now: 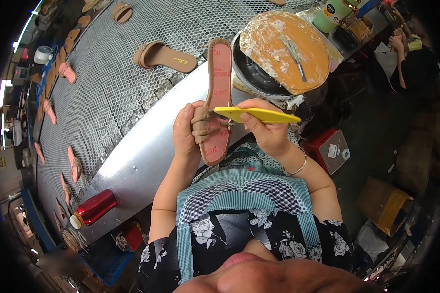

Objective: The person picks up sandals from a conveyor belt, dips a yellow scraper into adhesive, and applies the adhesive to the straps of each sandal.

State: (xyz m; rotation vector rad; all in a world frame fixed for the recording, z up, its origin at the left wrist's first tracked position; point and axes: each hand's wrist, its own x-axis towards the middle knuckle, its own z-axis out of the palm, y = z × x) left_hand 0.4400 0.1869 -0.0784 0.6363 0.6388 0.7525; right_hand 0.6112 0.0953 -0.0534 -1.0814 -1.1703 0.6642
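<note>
Fingers of both hands are closed on objects: those of the left hand [186, 129] hold a pink-faced sandal [221, 71] at its strapped side, and those of the right hand [271, 136] pinch a flat yellow strip [274, 116]. Largest in the field is the mesh belt [110, 68] at upper left, bearing other sandals, followed by the smooth metal ledge [139, 144] bordering it. Beyond the right hand lies a round orange-brown board [269, 49]. Smaller, the held sandal lies between the hands, its long axis pointing away from the body, its strapped end nearer the apron [244, 171]. The left hand touches it; the right fingertips lie just beside its right edge. Smaller again, the strip points leftward, crossing that axis near the tan straps [200, 126]; whether its tip makes contact cannot be told.
</note>
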